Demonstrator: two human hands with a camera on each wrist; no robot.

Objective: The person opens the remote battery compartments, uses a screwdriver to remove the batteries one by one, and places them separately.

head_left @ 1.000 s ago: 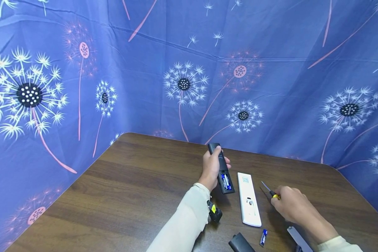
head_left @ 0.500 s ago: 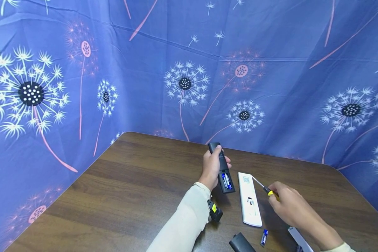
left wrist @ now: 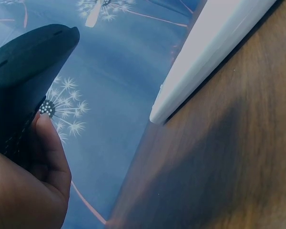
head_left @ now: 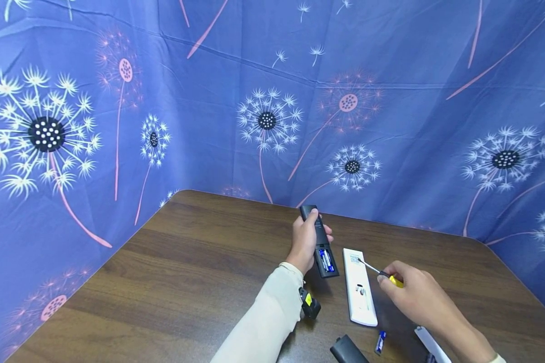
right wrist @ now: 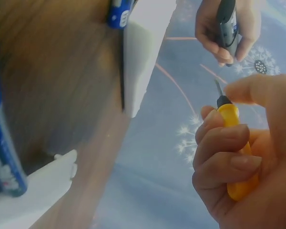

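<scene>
The black remote [head_left: 322,240], its batteries [head_left: 326,260] exposed, is left of the white remote [head_left: 356,277], the left hand [head_left: 302,239] curled round it. Right of the white remote, the right hand [head_left: 415,293] grips a screwdriver [head_left: 395,281]. Probable step: tip to batteries, calling for careful aim.

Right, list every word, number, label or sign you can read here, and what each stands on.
None can be read with certainty.
White remote: square code-like patch near its far end, too small.
Black remote: faint print, too small.
Batteries inside it: markings too small.
Loose blue battery: white marks, blurred.
Blue object at the right wrist view's left edge: pale marks, blurred.
</scene>
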